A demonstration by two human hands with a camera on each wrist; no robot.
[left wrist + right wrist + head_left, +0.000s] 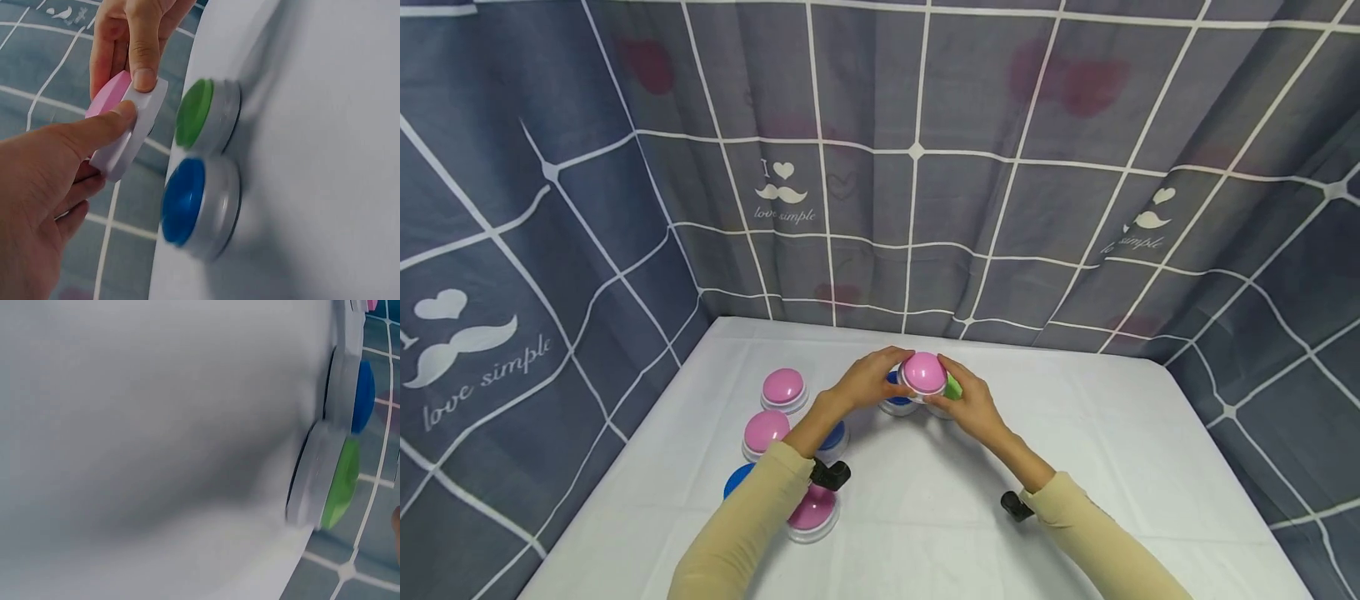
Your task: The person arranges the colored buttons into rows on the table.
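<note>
Both hands hold one round push button (pixel 924 372) with a pink dome and a white base, raised above the table. My left hand (pixel 868 379) grips its left side, and my right hand (pixel 972 408) pinches the opposite side. In the left wrist view, both thumbs lie on the white base (pixel 128 140), which is tilted. Just below stand a blue button (pixel 200 206) and a green button (pixel 203 115), side by side on the table. The right wrist view catches only a sliver of the right hand (pixel 397 531) at its edge.
On the left of the white table (pixel 1075 442) sit more buttons: pink ones (pixel 783 387) and blue ones (pixel 833 437), some partly hidden by the left forearm (pixel 745 517). A grey checked curtain (pixel 865 192) rises along the back and sides.
</note>
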